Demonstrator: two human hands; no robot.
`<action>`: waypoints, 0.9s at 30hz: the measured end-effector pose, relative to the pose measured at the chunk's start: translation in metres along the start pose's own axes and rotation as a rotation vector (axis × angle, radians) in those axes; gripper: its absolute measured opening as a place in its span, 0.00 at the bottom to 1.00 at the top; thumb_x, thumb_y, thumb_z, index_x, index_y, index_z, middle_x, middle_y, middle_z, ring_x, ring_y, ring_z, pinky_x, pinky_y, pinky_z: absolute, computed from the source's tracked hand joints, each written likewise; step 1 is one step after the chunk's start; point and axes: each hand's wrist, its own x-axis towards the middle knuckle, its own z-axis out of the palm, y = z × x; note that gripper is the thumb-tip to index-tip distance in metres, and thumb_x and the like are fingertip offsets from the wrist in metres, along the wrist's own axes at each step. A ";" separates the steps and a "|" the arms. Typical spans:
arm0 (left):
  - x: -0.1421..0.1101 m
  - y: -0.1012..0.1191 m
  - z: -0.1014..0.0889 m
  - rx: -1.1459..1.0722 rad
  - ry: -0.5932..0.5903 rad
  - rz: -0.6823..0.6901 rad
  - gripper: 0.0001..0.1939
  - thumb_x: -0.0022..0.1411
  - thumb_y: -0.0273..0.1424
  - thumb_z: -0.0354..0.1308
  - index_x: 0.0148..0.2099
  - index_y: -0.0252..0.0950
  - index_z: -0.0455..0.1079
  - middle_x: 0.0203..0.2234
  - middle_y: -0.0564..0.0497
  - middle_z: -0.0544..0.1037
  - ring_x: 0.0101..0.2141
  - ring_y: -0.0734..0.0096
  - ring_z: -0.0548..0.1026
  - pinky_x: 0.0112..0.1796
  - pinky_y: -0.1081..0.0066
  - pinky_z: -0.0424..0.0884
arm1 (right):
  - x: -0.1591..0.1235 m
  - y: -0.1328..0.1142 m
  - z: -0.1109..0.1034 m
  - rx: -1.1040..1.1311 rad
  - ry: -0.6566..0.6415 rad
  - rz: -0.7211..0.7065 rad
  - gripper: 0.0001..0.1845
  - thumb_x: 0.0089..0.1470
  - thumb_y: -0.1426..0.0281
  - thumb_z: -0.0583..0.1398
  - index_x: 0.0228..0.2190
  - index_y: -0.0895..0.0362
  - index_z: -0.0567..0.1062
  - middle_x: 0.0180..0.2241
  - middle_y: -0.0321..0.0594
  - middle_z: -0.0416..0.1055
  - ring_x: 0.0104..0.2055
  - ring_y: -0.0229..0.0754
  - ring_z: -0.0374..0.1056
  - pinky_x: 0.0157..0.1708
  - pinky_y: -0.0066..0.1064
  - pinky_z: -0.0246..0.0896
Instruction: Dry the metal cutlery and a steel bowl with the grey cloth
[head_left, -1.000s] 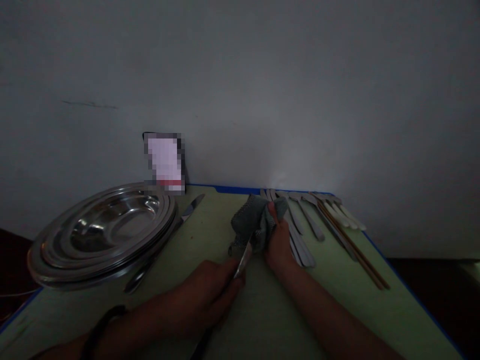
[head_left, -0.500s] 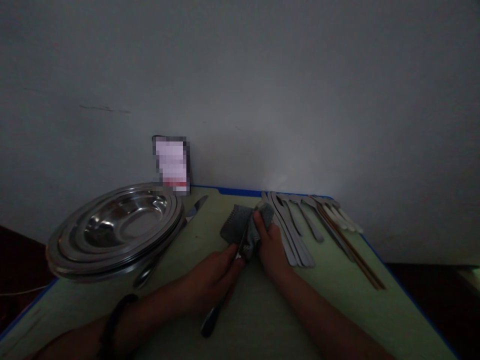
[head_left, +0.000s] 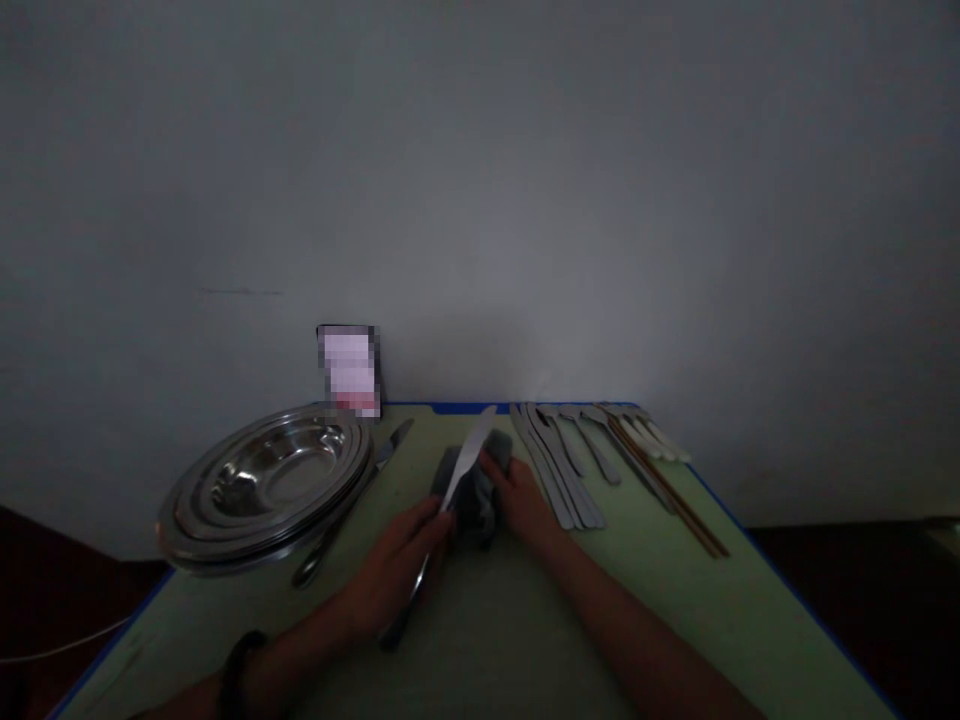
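My left hand [head_left: 405, 560] is closed around the middle of a metal table knife [head_left: 466, 452], whose blade points away and up while the handle end sticks out below the hand. My right hand [head_left: 523, 500] grips a grey cloth [head_left: 480, 505], bunched behind and beside the blade. The blade lies uncovered in front of the cloth. To the left, a second table knife [head_left: 352, 520] rests on the table next to a stack of round metal plates [head_left: 180, 535] with a shiny metal bowl [head_left: 281, 480] on top.
On the right lie several metal knives [head_left: 562, 480], several spoons [head_left: 596, 445], brown chopsticks [head_left: 675, 490] and white-handled utensils [head_left: 656, 437]. A phone with a blurred screen [head_left: 351, 370] leans on the wall [head_left: 480, 200] behind the blue-edged green table [head_left: 510, 640].
The cloth, which was wrapped about the blade, has come off it, and the knife blade now shows. My view has tilted up a little, so things sit lower.
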 end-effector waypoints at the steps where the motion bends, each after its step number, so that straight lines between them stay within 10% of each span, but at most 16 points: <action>1: -0.002 0.002 -0.002 -0.036 0.016 -0.006 0.16 0.58 0.44 0.48 0.31 0.38 0.67 0.20 0.54 0.72 0.28 0.66 0.72 0.31 0.71 0.68 | -0.004 -0.002 -0.001 -0.051 -0.064 -0.022 0.21 0.54 0.56 0.51 0.29 0.61 0.73 0.29 0.43 0.73 0.33 0.43 0.69 0.35 0.33 0.62; 8: 0.002 0.032 0.006 -0.324 0.063 0.015 0.13 0.59 0.42 0.48 0.32 0.38 0.63 0.13 0.60 0.64 0.15 0.77 0.61 0.17 0.78 0.58 | -0.054 -0.019 -0.020 -0.478 0.100 -0.360 0.29 0.56 0.65 0.52 0.57 0.63 0.55 0.59 0.55 0.54 0.62 0.51 0.48 0.58 0.48 0.46; 13: 0.029 0.059 0.025 -0.450 -0.006 0.042 0.11 0.58 0.40 0.51 0.36 0.38 0.64 0.21 0.58 0.68 0.16 0.79 0.64 0.16 0.79 0.59 | -0.084 -0.039 -0.033 -0.269 -0.089 -0.310 0.18 0.61 0.65 0.46 0.51 0.54 0.63 0.47 0.45 0.69 0.48 0.41 0.66 0.49 0.38 0.62; 17: 0.054 0.065 0.049 -0.341 -0.094 0.111 0.12 0.58 0.41 0.51 0.35 0.38 0.64 0.18 0.59 0.66 0.16 0.78 0.64 0.16 0.78 0.60 | -0.082 -0.031 -0.045 -0.181 0.017 -0.219 0.22 0.57 0.66 0.52 0.53 0.57 0.59 0.43 0.45 0.71 0.42 0.41 0.70 0.42 0.34 0.65; 27: 0.108 0.047 0.085 0.080 -0.035 0.044 0.12 0.59 0.34 0.57 0.41 0.31 0.66 0.27 0.49 0.77 0.31 0.66 0.76 0.34 0.68 0.71 | -0.057 0.012 -0.085 -0.963 0.083 -0.299 0.22 0.56 0.71 0.50 0.52 0.62 0.64 0.43 0.51 0.71 0.42 0.48 0.69 0.43 0.40 0.64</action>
